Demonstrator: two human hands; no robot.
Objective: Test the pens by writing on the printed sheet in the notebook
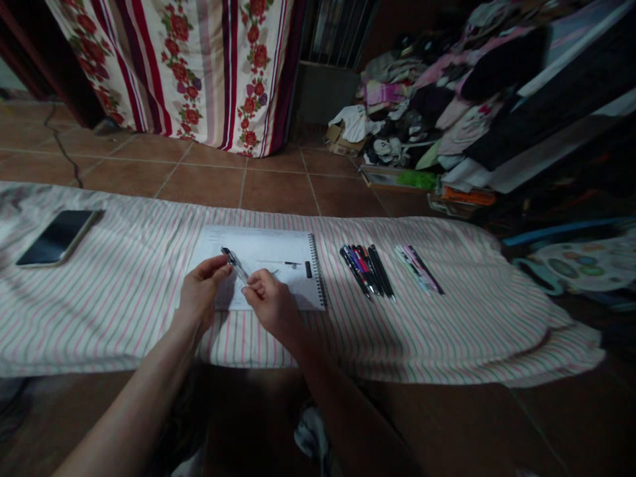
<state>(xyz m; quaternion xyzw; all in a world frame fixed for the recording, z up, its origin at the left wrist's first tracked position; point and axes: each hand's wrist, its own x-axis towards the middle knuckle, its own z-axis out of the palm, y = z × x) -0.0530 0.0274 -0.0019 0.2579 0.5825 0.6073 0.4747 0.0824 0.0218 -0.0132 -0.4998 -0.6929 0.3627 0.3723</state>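
Above a spiral notebook (293, 242), my two hands hold a clear pen barrel (240, 270) with a dark end, tilted between them. My left hand (203, 281) pinches its dark upper end. The lower end sits in the closed fingers of my right hand (271, 298). On the white page lie a thin ink refill (285, 263) with a dark tip, a short black grip sleeve (309, 269) and some tiny pieces too small to name. The near left part of the notebook is hidden behind my hands.
Right of the notebook lie a bundle of dark and coloured pens (368, 271) and a few pale pens (420, 268). A phone (57, 237) rests far left on the striped cloth (134, 285). Beyond are a floral curtain (209, 66) and piled clothes (422, 99).
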